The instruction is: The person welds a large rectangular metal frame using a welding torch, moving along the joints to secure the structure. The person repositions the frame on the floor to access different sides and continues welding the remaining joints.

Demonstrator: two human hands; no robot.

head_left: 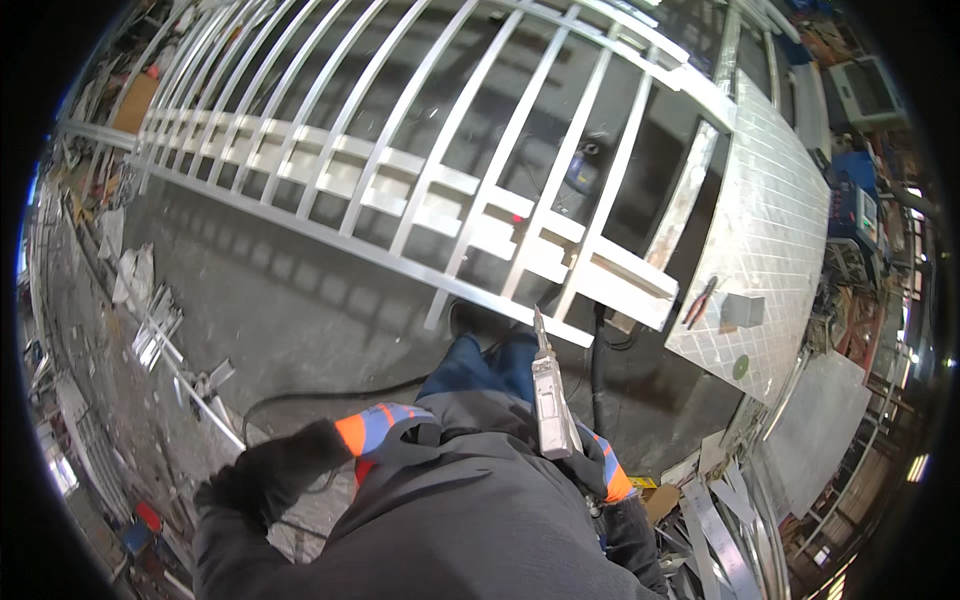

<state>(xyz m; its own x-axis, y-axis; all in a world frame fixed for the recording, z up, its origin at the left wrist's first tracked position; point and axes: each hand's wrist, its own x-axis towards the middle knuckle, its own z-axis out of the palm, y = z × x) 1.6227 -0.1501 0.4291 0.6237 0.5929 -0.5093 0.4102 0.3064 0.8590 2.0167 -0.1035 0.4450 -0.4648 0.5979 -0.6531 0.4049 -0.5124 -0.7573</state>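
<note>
My right hand (pixel 603 468), in a black glove with an orange and blue cuff, grips a silver metal tool (pixel 551 395) with a pointed tip that sticks up toward the near edge of a large aluminium grille (pixel 470 235). My left hand (pixel 268 476), in a black glove with the same kind of cuff, hangs out to the left over the concrete floor. Its fingers are bent and I see nothing in it. A black cable (pixel 330 395) runs across the floor just beyond it. My grey jacket and blue trouser legs fill the lower middle.
To the right stands a patterned metal tabletop (pixel 775 200) bearing red-handled pliers (pixel 700 300), a small grey block (pixel 742 310) and a green disc (pixel 740 367). Metal offcuts (pixel 155 325) litter the floor at left, sheet scraps (pixel 715 520) at lower right, and a blue machine (pixel 855 215) stands far right.
</note>
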